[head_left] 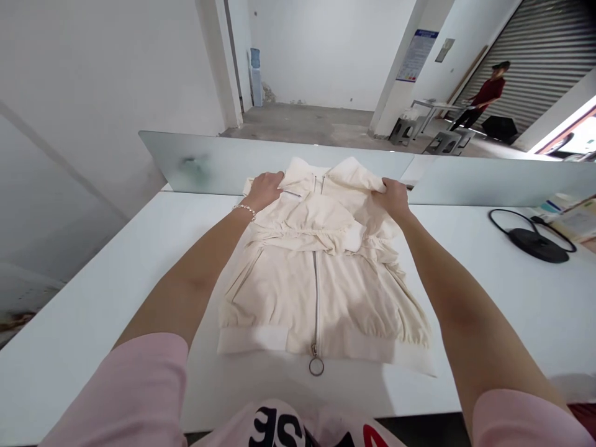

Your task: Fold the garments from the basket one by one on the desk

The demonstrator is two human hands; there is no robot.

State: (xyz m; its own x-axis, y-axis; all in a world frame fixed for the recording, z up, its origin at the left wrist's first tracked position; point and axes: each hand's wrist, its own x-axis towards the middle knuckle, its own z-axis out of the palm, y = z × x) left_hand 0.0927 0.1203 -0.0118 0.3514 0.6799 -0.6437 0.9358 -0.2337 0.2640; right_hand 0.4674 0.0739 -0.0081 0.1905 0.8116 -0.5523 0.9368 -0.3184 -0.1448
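A person's 2 bare arms reach forward from pink sleeves (pixel 121 391) over a white table (pixel 88 310). At 12 o'clock, directly ahead of the person's chest, 1 cream zip-up jacket (pixel 270 292) lies flat, with its hood (pixel 319 217) bunched across the middle. Its 1 metal zip (pixel 316 298) runs down to 1 ring pull (pixel 316 366) at 6 o'clock. The left hand (pixel 264 191), at 11 o'clock, curls down and appears to pinch the jacket's upper edge; 1 beaded bracelet (pixel 244 210) circles that wrist. The right hand (pixel 392 200), at 1 o'clock, pinches a fold at the opposite shoulder. The jacket looks light, soft and limp, likely to slump when lifted, so the shoulders and the ribbed hem (pixel 251 340) seem the surest places to hold. A frosted glass divider (pixel 279 162) stands behind it. At 2 o'clock lie 1 black looped cable with a round base (pixel 533 244) and some papers (pixel 570 220). Far off at 1 o'clock, 1 other person in a red shirt (pixel 488 94) stands beyond at least 2 grey stools (pixel 404 130).
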